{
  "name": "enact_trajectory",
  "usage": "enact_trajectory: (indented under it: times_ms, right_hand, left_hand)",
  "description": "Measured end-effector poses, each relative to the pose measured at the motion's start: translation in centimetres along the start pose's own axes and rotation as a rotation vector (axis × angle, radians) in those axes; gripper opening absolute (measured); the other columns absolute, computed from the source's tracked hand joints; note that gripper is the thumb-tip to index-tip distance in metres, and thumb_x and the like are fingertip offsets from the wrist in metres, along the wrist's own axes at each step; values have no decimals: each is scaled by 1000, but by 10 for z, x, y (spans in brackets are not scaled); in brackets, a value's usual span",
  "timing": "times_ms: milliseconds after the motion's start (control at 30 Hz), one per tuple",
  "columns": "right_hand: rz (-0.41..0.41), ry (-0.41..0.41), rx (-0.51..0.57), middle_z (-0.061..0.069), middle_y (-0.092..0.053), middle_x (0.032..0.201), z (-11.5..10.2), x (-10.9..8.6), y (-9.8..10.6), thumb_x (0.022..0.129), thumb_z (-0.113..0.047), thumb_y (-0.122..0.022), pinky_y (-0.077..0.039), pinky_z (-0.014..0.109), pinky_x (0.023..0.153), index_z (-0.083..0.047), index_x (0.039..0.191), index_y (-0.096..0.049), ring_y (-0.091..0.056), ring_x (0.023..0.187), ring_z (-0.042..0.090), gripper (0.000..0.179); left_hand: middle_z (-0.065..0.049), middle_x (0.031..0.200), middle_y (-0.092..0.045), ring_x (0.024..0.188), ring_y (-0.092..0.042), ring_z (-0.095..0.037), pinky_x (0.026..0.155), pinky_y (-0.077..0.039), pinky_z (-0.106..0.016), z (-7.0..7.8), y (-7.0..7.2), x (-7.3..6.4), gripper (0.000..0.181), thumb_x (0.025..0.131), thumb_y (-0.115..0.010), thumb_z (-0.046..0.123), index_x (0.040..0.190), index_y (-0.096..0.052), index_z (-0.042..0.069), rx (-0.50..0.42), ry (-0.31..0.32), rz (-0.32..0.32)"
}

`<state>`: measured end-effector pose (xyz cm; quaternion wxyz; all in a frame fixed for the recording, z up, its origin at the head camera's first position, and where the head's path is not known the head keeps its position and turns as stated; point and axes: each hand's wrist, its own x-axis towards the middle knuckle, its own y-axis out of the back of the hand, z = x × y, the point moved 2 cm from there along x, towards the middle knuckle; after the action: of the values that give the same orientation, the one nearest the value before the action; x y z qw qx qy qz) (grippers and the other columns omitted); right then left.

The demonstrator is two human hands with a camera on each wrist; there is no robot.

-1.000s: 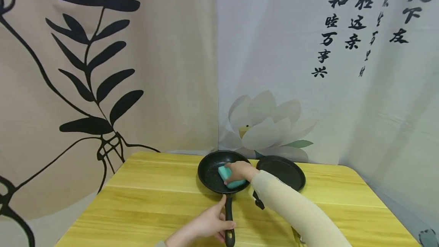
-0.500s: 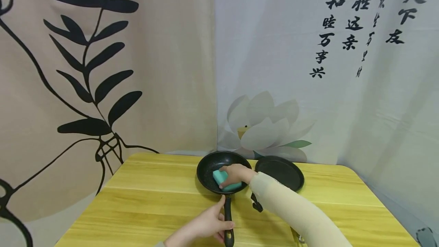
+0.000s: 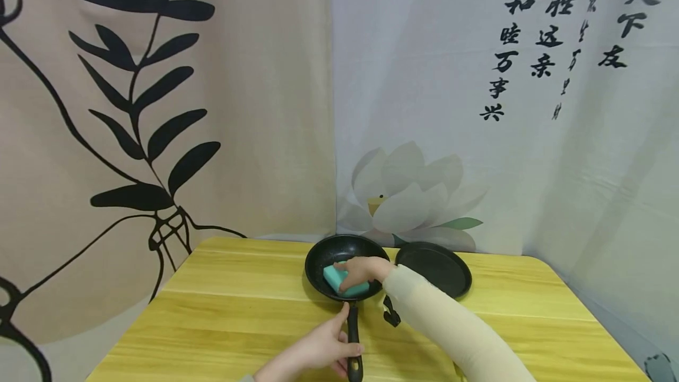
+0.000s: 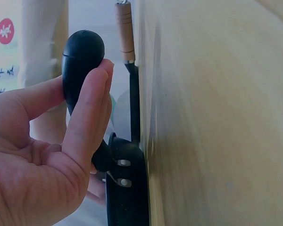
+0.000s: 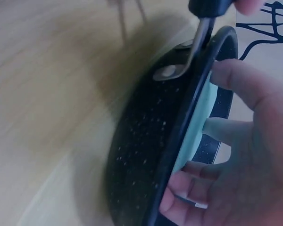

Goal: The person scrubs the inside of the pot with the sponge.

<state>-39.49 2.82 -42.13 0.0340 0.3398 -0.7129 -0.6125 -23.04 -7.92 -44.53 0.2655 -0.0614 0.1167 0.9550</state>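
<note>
A black frying pan (image 3: 339,247) with pale speckles lies on the wooden table, its handle (image 3: 353,323) pointing toward me. My left hand (image 3: 326,341) grips that handle; in the left wrist view the thumb and fingers sit on opposite sides of the dark grip (image 4: 84,44). Inside the pan my right hand (image 3: 366,268) holds a teal sponge (image 3: 333,279) down against the bottom. The right wrist view shows spread fingertips on the sponge (image 5: 198,125), just inside the near rim. Part of the sponge is covered by the hand.
A flat, round black pan (image 3: 435,265) stands right of the frying pan, partly behind the right sleeve (image 3: 451,326). A wooden handle (image 4: 126,33) with a black neck shows in the left wrist view. A printed curtain (image 3: 276,105) hangs behind the table's far edge.
My right hand has slid the sponge left and slightly nearer across the pan's bottom. The left hand keeps its grip on the handle, and the pan stays in place.
</note>
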Motion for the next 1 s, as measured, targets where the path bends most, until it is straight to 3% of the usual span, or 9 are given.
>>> enact_trajectory:
  times_ms: [133, 233, 400, 600, 1000]
  right_hand:
    - [-7, 9, 1, 8, -37, 151, -3, 2, 0, 86, -45, -69, -53, 40, 81, -33, 150, -39, -51, 118, 23, 72]
    - [11, 31, -14, 9, -33, 154, -5, 5, -1, 87, -46, -69, -48, 43, 92, -33, 150, -38, -40, 133, 28, 72]
    - [63, 62, -37, 6, -37, 152, -10, 13, -4, 87, -46, -70, -36, 49, 107, -28, 151, -38, -31, 140, 29, 74]
    - [112, 84, -67, 6, -43, 149, -16, 23, -5, 85, -46, -72, -35, 44, 109, -22, 150, -39, -38, 136, 27, 77]
    - [160, -40, -66, 8, -37, 152, -17, 30, -3, 84, -50, -72, -39, 51, 103, -25, 150, -39, -30, 140, 31, 78]
  left_hand:
    - [-12, 75, -67, 58, -65, -22, 54, -58, -39, 0, 1, 1, 90, 93, -66, 11, 152, 0, -7, 3, -2, -3]
    - [-12, 75, -67, 58, -65, -21, 54, -58, -39, 1, 2, 1, 90, 94, -66, 11, 152, 0, -8, 1, -5, -12]
    - [-12, 74, -66, 57, -64, -20, 54, -58, -40, 0, 2, 1, 89, 94, -65, 10, 152, 0, -7, -3, 3, -16]
    - [-13, 74, -66, 58, -65, -22, 54, -58, -40, -2, 0, 2, 91, 94, -65, 11, 152, 2, -6, -18, 17, -10]
    - [-12, 74, -66, 59, -66, -23, 55, -58, -40, -1, 1, 1, 90, 94, -65, 12, 152, 2, -7, -14, 19, -17]
